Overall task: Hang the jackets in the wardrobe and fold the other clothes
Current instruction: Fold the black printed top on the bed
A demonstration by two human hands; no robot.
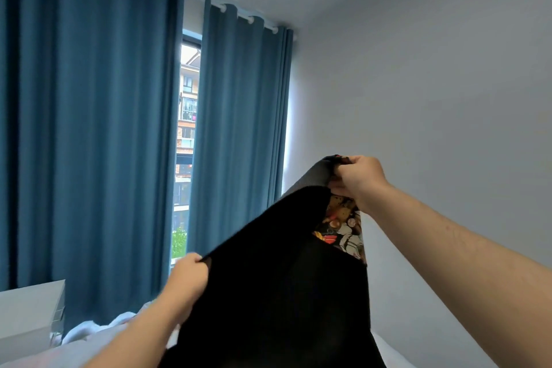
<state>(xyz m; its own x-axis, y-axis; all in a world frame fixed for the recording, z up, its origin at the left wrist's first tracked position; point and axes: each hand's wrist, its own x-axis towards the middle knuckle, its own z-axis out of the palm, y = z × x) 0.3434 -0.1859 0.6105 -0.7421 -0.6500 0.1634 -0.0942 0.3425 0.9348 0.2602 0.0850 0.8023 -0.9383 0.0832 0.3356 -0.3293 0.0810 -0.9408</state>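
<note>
Head view: I hold the black garment (pixel 283 284) raised above the bed (pixel 74 352), left hand (pixel 188 284) gripping its lower edge, right hand (pixel 361 179) higher at the printed lining (pixel 343 224); both sets of fingers (pixel 348 181) clamp the cloth, spreading it taut, I judge, to orient it before folding.

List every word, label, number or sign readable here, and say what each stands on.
No text can be read anywhere.
On the black fabric garment, the colourful cartoon-print panel: drawings only, any lettering too blurred to read.
On the apartment building seen between the blue curtains: too small, no legible sign.
</note>
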